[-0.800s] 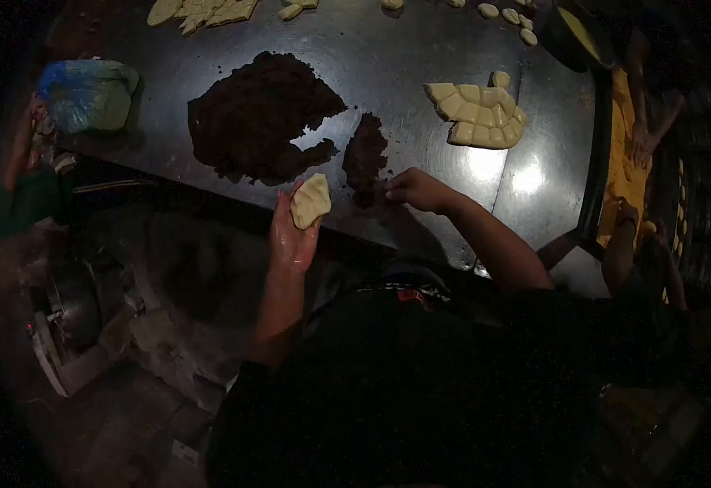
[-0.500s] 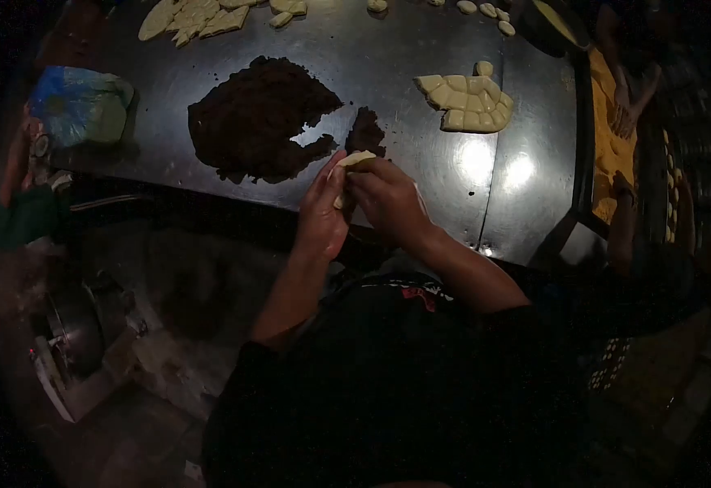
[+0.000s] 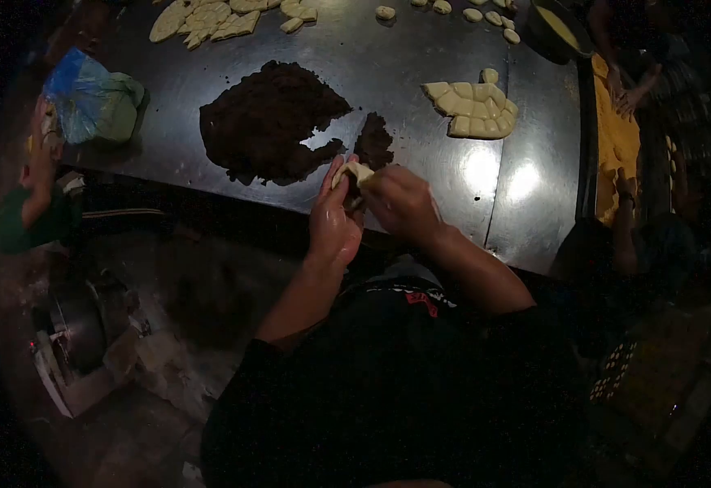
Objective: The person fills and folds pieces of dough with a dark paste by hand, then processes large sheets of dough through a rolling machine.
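My left hand cups a flattened piece of pale dough above the table's front edge, with dark filling showing inside its fold. At the dough's right edge, my right hand has its fingers closed in a pinch. Just beyond my hands lies a small clump of dark filling. To its left spreads a large dark mound of the same crumbly filling. A scored group of pale dough pieces rests to the right, with one small ball touching its top.
More dough pieces and several small balls lie along the far side of the metal table. A plastic bag stands at left, a dark pan at far right. Other people's hands work over an orange surface.
The dough in my left hand has opened up, so the dark filling inside now shows. My right hand has shifted slightly right and down. The whole view has moved a little.
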A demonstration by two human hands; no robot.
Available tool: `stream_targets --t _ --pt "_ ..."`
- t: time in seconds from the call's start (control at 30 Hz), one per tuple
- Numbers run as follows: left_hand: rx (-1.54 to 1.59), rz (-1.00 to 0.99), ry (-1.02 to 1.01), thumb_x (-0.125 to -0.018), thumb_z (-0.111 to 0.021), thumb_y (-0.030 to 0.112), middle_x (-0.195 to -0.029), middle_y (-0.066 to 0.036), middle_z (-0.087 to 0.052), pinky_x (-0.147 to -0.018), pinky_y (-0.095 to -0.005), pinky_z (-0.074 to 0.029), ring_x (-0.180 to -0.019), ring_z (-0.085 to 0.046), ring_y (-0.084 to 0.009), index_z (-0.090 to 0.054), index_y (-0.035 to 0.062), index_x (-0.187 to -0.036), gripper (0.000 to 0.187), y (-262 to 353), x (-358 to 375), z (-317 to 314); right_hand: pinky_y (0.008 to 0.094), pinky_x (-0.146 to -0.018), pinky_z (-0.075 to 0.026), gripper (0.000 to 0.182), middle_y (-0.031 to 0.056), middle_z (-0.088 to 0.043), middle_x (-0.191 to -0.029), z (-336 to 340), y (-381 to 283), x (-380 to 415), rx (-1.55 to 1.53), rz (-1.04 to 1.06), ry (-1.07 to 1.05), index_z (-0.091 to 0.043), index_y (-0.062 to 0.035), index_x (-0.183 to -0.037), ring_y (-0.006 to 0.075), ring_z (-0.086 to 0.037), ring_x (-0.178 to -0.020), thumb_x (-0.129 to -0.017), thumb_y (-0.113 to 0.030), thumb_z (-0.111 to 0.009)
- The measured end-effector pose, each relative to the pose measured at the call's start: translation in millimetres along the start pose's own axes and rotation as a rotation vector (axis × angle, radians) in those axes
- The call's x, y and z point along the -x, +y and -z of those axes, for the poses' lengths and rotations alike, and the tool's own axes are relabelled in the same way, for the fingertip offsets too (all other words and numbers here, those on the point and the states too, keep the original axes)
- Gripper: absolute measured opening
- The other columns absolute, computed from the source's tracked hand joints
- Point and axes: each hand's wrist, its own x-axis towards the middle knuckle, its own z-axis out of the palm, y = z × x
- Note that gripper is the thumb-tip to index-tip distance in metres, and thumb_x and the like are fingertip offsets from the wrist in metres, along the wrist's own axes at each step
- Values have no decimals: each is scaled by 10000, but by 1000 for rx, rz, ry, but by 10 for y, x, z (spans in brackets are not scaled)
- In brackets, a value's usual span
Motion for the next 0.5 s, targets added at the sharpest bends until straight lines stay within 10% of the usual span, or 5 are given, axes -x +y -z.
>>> stream_targets --t 0.17,0.3,0.37,0.5 --pt "84 374 -371 -933 -281 561 -1170 -109 -514 -957 -341 -365 -1123 -474 -197 -328 -10 -1319 690 197 -159 21 391 -671 -500 234 114 -556 -827 52 22 58 27 157 43 -581 -7 -937 293 -586 -758 -728 -79 -660" --pt "-621 185 -279 -927 -531 268 -1210 -106 -494 -896 -269 -421 -1046 -513 -173 -241 -5 -1371 596 196 -176 -10 378 -698 -498 316 128 -537 -914 334 90 16 -11 291 -109 -559 -9 -1001 284 -569 -836 -735 -117 -692" --pt "-529 199 -281 -905 -551 104 -1241 -128 -497 -925 -275 -434 -1084 -522 -192 -254 -19 -1374 569 258 -103 -157 364 -699 -498 333 125 -528 -931 479 -77 -77 -52 389 -70 -553 -13 -1022 273 -562 -852 -747 -129 -699" --pt "-189 -148 -516 -921 -466 22 -1312 -141 -463 -1017 -341 -384 -1211 -455 -222 -414 -18 -1288 373 175 -3 -335 291 -635 -464 391 77 -582 -845 563 -330 -231 -227 -117 263 -500 -7 -1092 156 -582 -766 -757 -62 -695"
